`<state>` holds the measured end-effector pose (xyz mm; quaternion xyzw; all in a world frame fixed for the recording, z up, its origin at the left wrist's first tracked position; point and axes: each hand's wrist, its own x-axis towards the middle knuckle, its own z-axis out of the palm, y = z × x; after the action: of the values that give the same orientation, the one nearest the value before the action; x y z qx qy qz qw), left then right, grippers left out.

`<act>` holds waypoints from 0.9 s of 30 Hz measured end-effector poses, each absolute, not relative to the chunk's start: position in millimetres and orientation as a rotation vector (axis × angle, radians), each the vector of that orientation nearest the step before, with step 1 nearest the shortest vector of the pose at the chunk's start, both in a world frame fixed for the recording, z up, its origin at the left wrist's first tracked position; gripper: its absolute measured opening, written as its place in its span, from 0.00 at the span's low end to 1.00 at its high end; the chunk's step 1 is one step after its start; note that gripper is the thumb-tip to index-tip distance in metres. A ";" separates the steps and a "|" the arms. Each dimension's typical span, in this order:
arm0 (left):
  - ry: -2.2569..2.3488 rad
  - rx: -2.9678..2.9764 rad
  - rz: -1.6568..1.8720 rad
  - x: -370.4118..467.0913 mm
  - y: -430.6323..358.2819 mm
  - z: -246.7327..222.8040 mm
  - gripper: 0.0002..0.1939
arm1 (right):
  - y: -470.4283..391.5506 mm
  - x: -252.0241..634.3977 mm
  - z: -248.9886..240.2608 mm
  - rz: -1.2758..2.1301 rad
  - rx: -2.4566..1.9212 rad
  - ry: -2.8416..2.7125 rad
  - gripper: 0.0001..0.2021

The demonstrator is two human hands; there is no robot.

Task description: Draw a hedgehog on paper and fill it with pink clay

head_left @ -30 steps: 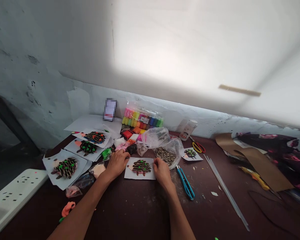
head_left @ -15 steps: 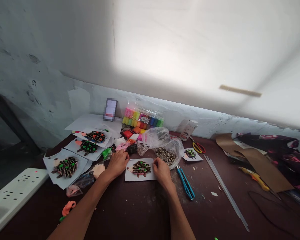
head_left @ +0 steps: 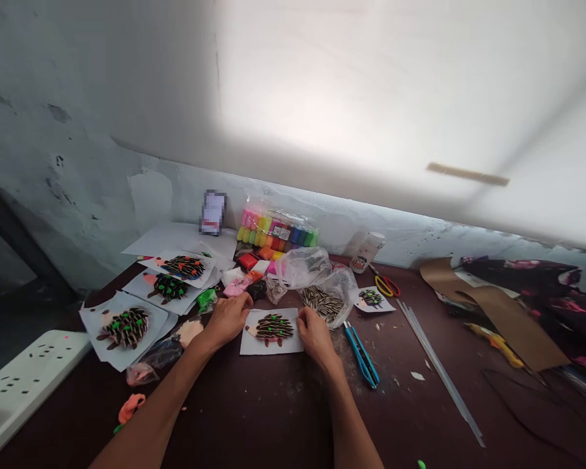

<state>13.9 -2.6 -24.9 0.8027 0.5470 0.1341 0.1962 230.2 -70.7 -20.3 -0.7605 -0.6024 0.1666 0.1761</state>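
A white card (head_left: 258,347) with a hedgehog of pink clay, dark striped seeds and green dots lies flat on the dark table. My left hand (head_left: 228,318) is by the card's upper left corner, fingers curled together; whatever they pinch is too small to make out. At the card's right edge, my right hand (head_left: 315,331) has thumb and fingers closed on the card. Behind it sits an open plastic bag of striped seeds (head_left: 322,303). Packets of coloured clay (head_left: 248,261) lie beyond my left hand.
Finished hedgehog cards (head_left: 122,329) lie at left, near a white power strip (head_left: 34,365). Blue cutters (head_left: 362,357), scissors (head_left: 387,285), a white bottle (head_left: 368,253), clear sticks (head_left: 442,371) and a yellow glue gun (head_left: 495,344) are at right.
The whole view has shifted slightly. Both hands stay at the card, with hardly any change in their grip.
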 end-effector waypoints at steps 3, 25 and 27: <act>1.521 2.199 0.447 14.7 -1.5 -24.7 0.13 | -69.0 233.0 -24.0 0.488 -2.083 -1.665 0.07; 1.589 1.901 0.841 -36.4 3.6 6.8 0.12 | -69.1 183.9 0.0 1.360 -1.343 -1.253 0.11; 1.611 1.883 0.857 -46.9 2.6 10.9 0.13 | -68.6 173.0 5.1 1.396 -1.307 -1.251 0.12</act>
<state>-46.9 2.6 10.9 0.6939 0.5938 0.3158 0.2571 173.0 -68.6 5.1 -0.5205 -0.4979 0.5556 0.4154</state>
